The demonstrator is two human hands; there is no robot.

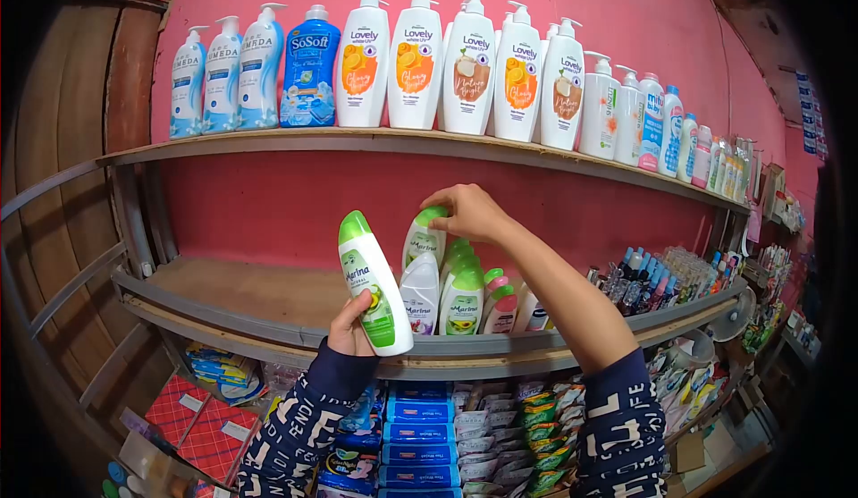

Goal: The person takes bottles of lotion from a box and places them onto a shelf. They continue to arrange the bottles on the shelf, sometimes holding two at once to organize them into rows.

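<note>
My left hand is wrapped round the lower part of a white lotion bottle with a bright green cap, label facing me, tilted slightly left. Up at the middle shelf, my right hand has its fingers closed over the green cap of a second lotion bottle. That bottle stands behind a silver-grey lotion bottle, which hides its lower part. Just right of these is a row of green-capped lotion bottles, one behind another. Beside them are smaller bottles with pink caps.
The middle shelf has a grey metal front rail. Tall pump bottles line the upper shelf. Small perfume-like bottles crowd the right. Blue packs and hanging sachets are below. A wooden wall stands at left.
</note>
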